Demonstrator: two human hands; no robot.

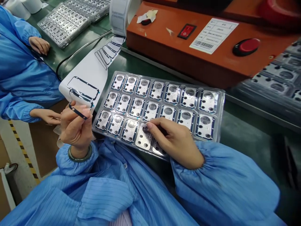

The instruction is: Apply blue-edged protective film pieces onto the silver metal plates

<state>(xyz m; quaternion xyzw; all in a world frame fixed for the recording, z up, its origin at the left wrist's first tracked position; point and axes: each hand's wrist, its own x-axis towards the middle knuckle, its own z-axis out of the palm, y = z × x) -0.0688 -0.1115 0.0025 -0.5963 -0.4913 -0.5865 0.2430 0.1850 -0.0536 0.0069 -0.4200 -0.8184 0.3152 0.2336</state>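
A clear blister tray (219,103) of small metal plates lies slanted in front of me. My right hand (175,139) rests on its near row, fingers together, with a fingertip pressing a bare plate (144,138). Left of the tray, my left hand (75,125) is closed in a pinch on a thin dark adhesive frame (78,113), lifted off the end of a white liner strip (90,73). More frame outlines stay on that strip. It runs up to a white roll (118,14).
An orange machine (188,53) with a red switch and a red button stands behind the tray. More filled trays lie at the far left (63,23) and the right (279,77). A co-worker in blue sits at the left, hands (39,45) by the green table.
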